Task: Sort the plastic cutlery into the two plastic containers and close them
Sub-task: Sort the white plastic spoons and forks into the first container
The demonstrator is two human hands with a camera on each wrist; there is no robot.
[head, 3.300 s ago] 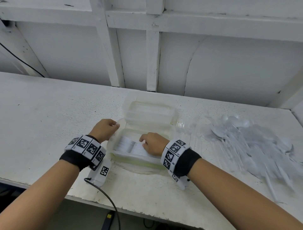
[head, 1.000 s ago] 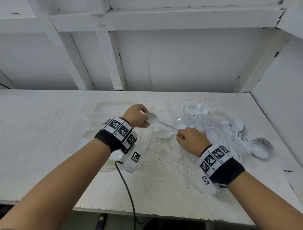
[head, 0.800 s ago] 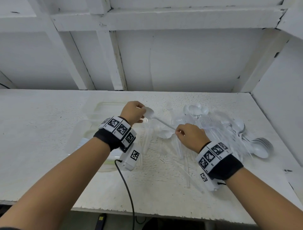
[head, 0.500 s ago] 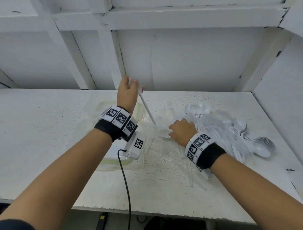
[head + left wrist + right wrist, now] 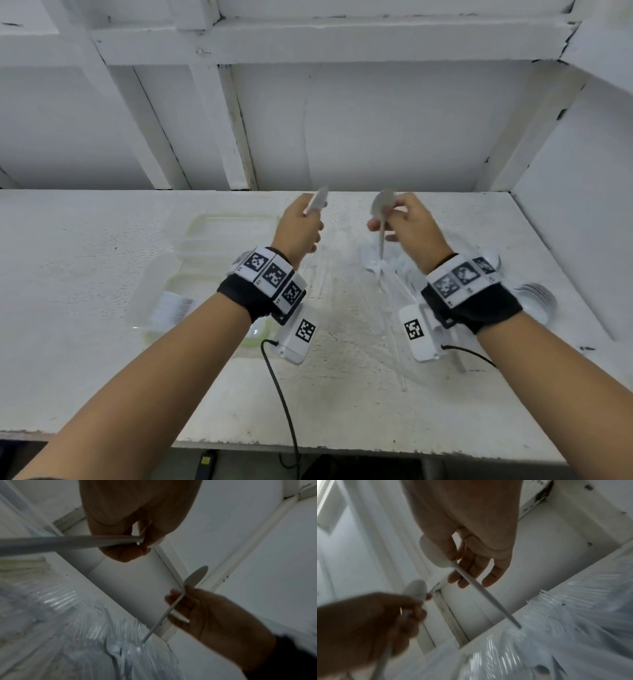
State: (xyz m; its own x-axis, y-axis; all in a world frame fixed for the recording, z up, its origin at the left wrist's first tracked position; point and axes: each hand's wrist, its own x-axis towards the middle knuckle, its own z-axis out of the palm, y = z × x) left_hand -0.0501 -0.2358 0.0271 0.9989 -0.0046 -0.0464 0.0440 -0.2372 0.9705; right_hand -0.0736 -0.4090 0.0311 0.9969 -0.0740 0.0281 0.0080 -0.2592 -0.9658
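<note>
Spoons: one pinched in each hand, right hand (image 5: 407, 222) near its spoon's (image 5: 382, 212) bowl, left hand (image 5: 301, 229) clenched round its spoon (image 5: 317, 202), likely to stack them.
Pile (image 5: 394, 284): beneath the right hand.
Container (image 5: 205, 274): open left of pile, forks inside.

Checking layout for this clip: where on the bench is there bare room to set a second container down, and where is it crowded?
Bare bench lies left of the open container, and along the front edge beneath both forearms. It is crowded right of the container: the loose cutlery pile runs toward the stacked spoons by the right wall.
</note>
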